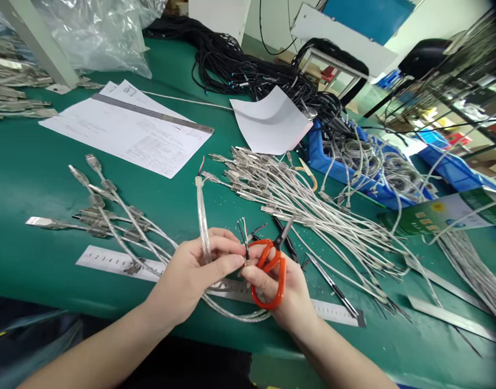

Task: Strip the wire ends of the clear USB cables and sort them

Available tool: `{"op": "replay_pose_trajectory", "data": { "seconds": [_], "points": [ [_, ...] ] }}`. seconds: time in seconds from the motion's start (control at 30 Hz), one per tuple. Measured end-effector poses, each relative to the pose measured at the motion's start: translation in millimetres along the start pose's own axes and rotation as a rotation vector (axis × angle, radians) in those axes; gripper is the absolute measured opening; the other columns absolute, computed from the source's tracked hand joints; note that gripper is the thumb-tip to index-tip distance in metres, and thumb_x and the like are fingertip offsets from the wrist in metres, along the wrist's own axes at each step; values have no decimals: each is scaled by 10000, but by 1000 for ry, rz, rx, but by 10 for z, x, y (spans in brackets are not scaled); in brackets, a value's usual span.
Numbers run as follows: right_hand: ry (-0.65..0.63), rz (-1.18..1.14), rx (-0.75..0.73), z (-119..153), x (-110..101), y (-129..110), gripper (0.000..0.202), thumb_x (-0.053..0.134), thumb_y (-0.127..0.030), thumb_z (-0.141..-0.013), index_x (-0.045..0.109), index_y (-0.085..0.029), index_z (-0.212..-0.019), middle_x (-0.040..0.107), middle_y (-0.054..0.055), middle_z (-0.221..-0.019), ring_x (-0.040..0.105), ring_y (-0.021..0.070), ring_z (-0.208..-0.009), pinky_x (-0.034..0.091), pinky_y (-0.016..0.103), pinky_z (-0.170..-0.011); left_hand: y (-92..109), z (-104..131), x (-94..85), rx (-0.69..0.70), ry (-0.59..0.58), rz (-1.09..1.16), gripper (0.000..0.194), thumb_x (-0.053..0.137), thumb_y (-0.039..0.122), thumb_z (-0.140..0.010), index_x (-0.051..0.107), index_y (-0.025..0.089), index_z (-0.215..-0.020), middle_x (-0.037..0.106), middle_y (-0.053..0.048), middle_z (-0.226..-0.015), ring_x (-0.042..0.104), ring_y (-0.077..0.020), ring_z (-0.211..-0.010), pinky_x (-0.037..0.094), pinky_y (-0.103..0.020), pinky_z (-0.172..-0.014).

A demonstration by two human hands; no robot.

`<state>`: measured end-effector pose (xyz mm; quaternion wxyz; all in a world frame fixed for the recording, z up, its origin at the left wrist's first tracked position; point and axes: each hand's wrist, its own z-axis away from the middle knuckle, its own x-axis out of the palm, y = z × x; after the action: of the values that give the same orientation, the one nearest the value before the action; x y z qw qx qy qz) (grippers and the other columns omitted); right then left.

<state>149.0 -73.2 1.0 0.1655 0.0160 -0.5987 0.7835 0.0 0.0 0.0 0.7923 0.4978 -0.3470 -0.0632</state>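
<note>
My left hand (199,270) pinches a clear silver-braided cable (202,216) near its stripped end, where thin coloured wires (243,232) stick up. The cable loops under both hands. My right hand (288,292) holds orange-handled scissors (270,270), blades pointing up and away, and its fingertips meet the left hand's at the wire ends. Both hands hover over a steel ruler (110,260) on the green table (29,178).
USB cables lie in a pile (110,221) to the left and a bigger pile (313,216) to the right. Printed sheets (126,129) under a metal bar lie behind. Blue bins (333,167) with coiled cables, black cables (248,70) and plastic bags (98,32) sit at the back.
</note>
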Motion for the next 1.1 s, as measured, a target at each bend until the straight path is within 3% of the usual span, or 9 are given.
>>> {"op": "replay_pose_trajectory", "data": {
  "seconds": [0.17, 0.3, 0.63, 0.73, 0.83, 1.1],
  "points": [
    [-17, 42, -20, 18, 18, -18, 316, 824, -365, -708, 578, -203, -822, 513, -70, -583, 435, 69, -509, 398, 215, -497, -12, -8, 6, -15, 12, -96, 67, 752, 265, -805, 760, 212, -765, 533, -8, -1018, 580, -114, -898, 475, -202, -779],
    [-45, 107, -1, 18, 27, -29, 326, 812, -408, -716, 604, -191, -841, 550, -44, -647, 470, 85, -579, 443, 236, -557, -40, -29, 24, -5, 13, -118, 106, 748, 276, -803, 730, 197, -736, 532, -9, -1025, 572, -127, -939, 469, -210, -815],
    [-103, 91, 77, 50, 66, -57, 362, 820, -403, -706, 531, -201, -787, 492, -66, -621, 414, 67, -535, 383, 212, -496, 29, -48, 125, 81, 113, -30, 114, 690, 194, -809, 724, 198, -701, 637, 3, -930, 607, -116, -895, 449, -172, -706],
    [-116, 106, 91, 65, 69, -57, 374, 812, -431, -708, 530, -205, -802, 477, -64, -638, 408, 70, -540, 375, 221, -500, 36, -55, 152, 64, 136, 9, 83, 684, 204, -813, 737, 203, -749, 685, 11, -829, 582, -80, -715, 446, -167, -631],
    [-119, 104, 91, 72, 70, -55, 386, 812, -439, -704, 520, -209, -807, 468, -62, -650, 410, 75, -555, 380, 227, -512, 37, -56, 168, 41, 114, 69, 91, 670, 201, -822, 727, 192, -752, 672, 29, -696, 468, -39, -521, 433, -162, -549],
    [-157, 105, 92, 65, 77, -55, 337, 785, -362, -737, 488, -204, -755, 454, -65, -655, 404, 69, -560, 378, 217, -516, 58, -62, 180, 17, 101, 162, 60, 701, 136, -772, 707, 183, -735, 708, 25, -672, 521, -35, -508, 429, -122, -503]
  ]
}}
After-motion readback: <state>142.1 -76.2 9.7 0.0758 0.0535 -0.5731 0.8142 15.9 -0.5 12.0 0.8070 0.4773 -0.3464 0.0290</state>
